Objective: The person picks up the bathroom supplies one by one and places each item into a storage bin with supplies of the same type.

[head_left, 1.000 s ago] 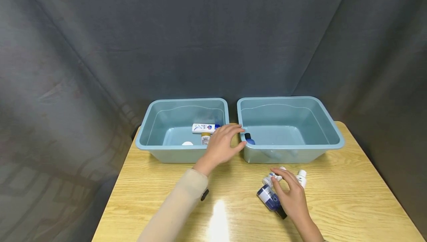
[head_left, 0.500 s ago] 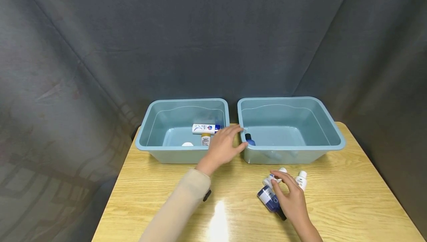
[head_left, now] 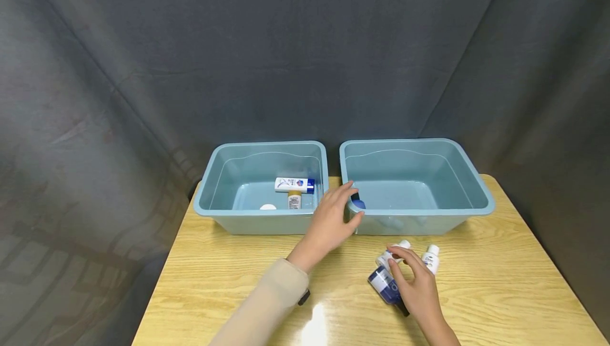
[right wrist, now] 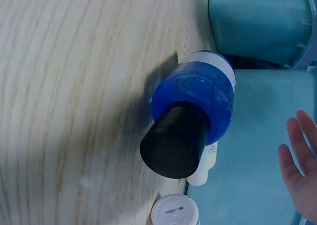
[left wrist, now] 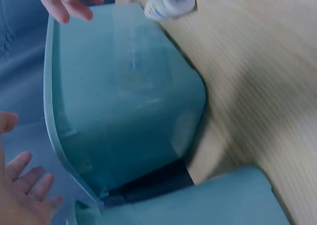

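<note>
In the head view my left hand [head_left: 331, 221] reaches over the gap between two blue bins, near the right bin's front left corner, fingers loosely bent and holding nothing. My right hand [head_left: 416, 280] hovers over several bottles, thumb and forefinger a little apart with nothing seen between them. Beneath it lies a blue bottle [head_left: 383, 285] with a black cap [right wrist: 173, 140]. A small white bottle [head_left: 384, 259] lies partly hidden behind the fingertips. To the right is another white bottle [head_left: 431, 260], partly covered by the hand. The right wrist view shows a hand with spread fingers at its right edge.
The left bin [head_left: 259, 221] contains a white tube [head_left: 290, 184] with a blue cap, a gold-capped bottle [head_left: 294, 200] and a white round item [head_left: 268, 206]. In the right bin [head_left: 429, 223] sits a blue bottle [head_left: 358, 204] with a dark cap. A dark curtain [head_left: 305, 54] hangs behind.
My left hand has moved right and slightly toward me, with its forearm. My right hand stays over the bottles, with its fingertips almost still. The bottles have not visibly changed places.
</note>
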`<state>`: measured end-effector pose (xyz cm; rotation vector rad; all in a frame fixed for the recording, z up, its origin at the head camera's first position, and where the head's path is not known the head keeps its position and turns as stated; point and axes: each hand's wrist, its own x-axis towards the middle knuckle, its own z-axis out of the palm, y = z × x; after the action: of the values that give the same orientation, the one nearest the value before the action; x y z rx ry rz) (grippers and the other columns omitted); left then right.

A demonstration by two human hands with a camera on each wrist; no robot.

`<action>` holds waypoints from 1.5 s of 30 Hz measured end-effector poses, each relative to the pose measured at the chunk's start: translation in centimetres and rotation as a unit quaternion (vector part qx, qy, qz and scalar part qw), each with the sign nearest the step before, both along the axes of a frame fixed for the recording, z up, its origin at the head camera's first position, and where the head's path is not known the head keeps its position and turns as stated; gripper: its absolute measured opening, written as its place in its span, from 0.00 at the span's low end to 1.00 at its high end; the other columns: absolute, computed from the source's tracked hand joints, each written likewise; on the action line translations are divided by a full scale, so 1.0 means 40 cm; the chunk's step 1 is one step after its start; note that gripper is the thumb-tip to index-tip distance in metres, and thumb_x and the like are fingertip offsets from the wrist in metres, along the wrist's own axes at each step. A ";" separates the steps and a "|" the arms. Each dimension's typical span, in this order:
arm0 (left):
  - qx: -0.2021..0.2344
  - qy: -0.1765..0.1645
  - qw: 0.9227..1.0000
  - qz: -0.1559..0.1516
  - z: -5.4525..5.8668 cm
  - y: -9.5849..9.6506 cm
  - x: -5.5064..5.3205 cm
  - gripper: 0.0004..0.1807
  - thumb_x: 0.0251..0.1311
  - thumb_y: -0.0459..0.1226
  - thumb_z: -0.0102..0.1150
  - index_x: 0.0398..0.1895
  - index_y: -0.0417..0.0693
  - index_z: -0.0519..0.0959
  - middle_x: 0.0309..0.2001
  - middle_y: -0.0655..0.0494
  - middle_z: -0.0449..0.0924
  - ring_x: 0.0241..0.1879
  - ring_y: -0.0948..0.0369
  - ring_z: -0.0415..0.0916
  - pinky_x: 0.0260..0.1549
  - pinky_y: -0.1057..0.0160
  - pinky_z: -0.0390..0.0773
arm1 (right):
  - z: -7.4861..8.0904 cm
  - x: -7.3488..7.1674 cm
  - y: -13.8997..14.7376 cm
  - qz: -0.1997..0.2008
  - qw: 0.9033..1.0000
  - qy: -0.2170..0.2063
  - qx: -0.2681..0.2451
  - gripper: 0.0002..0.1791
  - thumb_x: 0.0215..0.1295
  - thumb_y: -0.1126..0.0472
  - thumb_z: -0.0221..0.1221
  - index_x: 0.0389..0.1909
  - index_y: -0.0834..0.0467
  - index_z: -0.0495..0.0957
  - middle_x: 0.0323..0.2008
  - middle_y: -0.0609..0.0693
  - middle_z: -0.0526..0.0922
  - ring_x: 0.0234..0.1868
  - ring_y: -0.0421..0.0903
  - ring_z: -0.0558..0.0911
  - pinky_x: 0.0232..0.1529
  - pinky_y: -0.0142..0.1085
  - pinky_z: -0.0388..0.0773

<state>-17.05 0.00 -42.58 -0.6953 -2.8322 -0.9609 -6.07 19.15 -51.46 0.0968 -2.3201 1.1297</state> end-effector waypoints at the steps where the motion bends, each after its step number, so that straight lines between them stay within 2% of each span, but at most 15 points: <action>1: 0.012 -0.006 1.000 0.000 0.000 0.004 0.006 0.31 0.71 0.49 0.60 0.75 0.52 0.69 0.80 0.55 0.62 0.78 0.51 0.62 0.77 0.47 0.62 | -0.001 0.000 0.000 -0.001 1.000 0.000 0.001 0.21 0.55 0.80 0.68 0.49 0.61 0.86 0.42 0.54 0.89 0.45 0.28 0.80 0.50 0.14 0.68; 4: 0.039 -0.023 0.999 0.010 -0.007 0.015 0.021 0.31 0.72 0.47 0.60 0.75 0.51 0.69 0.80 0.54 0.61 0.78 0.51 0.61 0.74 0.49 0.67 | -0.002 0.001 0.002 0.002 1.000 0.002 -0.004 0.21 0.55 0.81 0.67 0.49 0.62 0.86 0.42 0.55 0.89 0.45 0.28 0.80 0.49 0.15 0.70; 10: 0.082 -0.051 0.994 0.043 -0.029 0.035 0.036 0.33 0.71 0.44 0.60 0.77 0.49 0.66 0.82 0.50 0.56 0.79 0.47 0.58 0.74 0.45 0.65 | -0.007 0.002 0.006 0.006 1.000 0.022 -0.002 0.22 0.52 0.82 0.67 0.47 0.63 0.86 0.41 0.56 0.89 0.44 0.26 0.79 0.48 0.16 0.71; 15: 0.108 -0.070 0.990 0.061 -0.045 0.051 0.038 0.36 0.71 0.44 0.61 0.78 0.49 0.62 0.84 0.47 0.49 0.81 0.45 0.53 0.74 0.43 0.64 | -0.010 0.005 0.009 0.004 1.000 0.029 0.002 0.23 0.51 0.83 0.68 0.47 0.61 0.87 0.41 0.55 0.89 0.43 0.25 0.79 0.47 0.18 0.73; 21: 0.136 -0.094 0.983 0.080 -0.070 0.060 0.027 0.40 0.72 0.47 0.59 0.82 0.48 0.56 0.85 0.46 0.44 0.81 0.45 0.51 0.76 0.43 0.61 | -0.015 0.017 0.016 -0.012 1.000 -0.002 0.006 0.21 0.53 0.80 0.69 0.47 0.60 0.87 0.43 0.55 0.89 0.44 0.24 0.78 0.47 0.18 0.72; 24: 0.146 -0.100 0.981 0.082 -0.081 0.063 0.023 0.41 0.73 0.48 0.58 0.83 0.49 0.54 0.85 0.48 0.43 0.82 0.46 0.50 0.76 0.43 0.61 | -0.020 0.028 0.022 -0.023 0.999 -0.031 0.020 0.20 0.54 0.77 0.70 0.48 0.59 0.87 0.45 0.54 0.89 0.44 0.27 0.79 0.47 0.17 0.71; 30: 0.147 -0.088 0.981 0.086 -0.097 0.069 0.016 0.41 0.73 0.51 0.57 0.83 0.51 0.54 0.85 0.51 0.43 0.82 0.48 0.50 0.77 0.44 0.60 | -0.029 0.043 0.026 -0.027 0.997 -0.066 0.039 0.20 0.55 0.73 0.72 0.49 0.56 0.87 0.48 0.52 0.89 0.42 0.41 0.82 0.46 0.18 0.70; 37: 0.142 -0.072 0.983 0.092 -0.110 0.076 0.009 0.41 0.73 0.52 0.57 0.82 0.51 0.54 0.85 0.52 0.44 0.82 0.49 0.52 0.75 0.44 0.63 | -0.031 0.047 0.022 -0.034 0.993 -0.092 0.058 0.19 0.56 0.71 0.72 0.49 0.55 0.86 0.49 0.51 0.89 0.43 0.40 0.81 0.46 0.17 0.69; 41: 0.141 -0.065 0.984 0.092 -0.119 0.077 0.005 0.42 0.72 0.54 0.57 0.82 0.52 0.54 0.85 0.55 0.43 0.82 0.50 0.52 0.74 0.43 0.65 | -0.027 0.048 0.019 -0.041 0.987 -0.135 0.075 0.18 0.59 0.68 0.71 0.51 0.55 0.86 0.51 0.52 0.88 0.44 0.44 0.83 0.45 0.30 0.78; 44: 0.141 -0.058 0.984 0.088 -0.126 0.075 0.000 0.43 0.71 0.55 0.58 0.82 0.53 0.54 0.85 0.57 0.43 0.81 0.51 0.53 0.72 0.42 0.68 | -0.027 0.048 0.017 -0.039 0.984 -0.153 0.079 0.18 0.60 0.66 0.71 0.52 0.55 0.85 0.52 0.52 0.88 0.44 0.49 0.83 0.43 0.39 0.80; 45: 0.142 -0.054 0.985 0.086 -0.129 0.075 -0.002 0.43 0.71 0.56 0.58 0.82 0.53 0.54 0.85 0.58 0.42 0.81 0.50 0.53 0.71 0.41 0.68 | -0.028 0.048 0.016 -0.039 0.984 -0.155 0.080 0.18 0.60 0.65 0.71 0.52 0.55 0.85 0.52 0.52 0.88 0.45 0.49 0.83 0.43 0.39 0.80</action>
<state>-17.13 2.99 -47.73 -0.3722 -2.7038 -1.3687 -4.17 19.78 -52.57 -0.1184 -2.6635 0.9756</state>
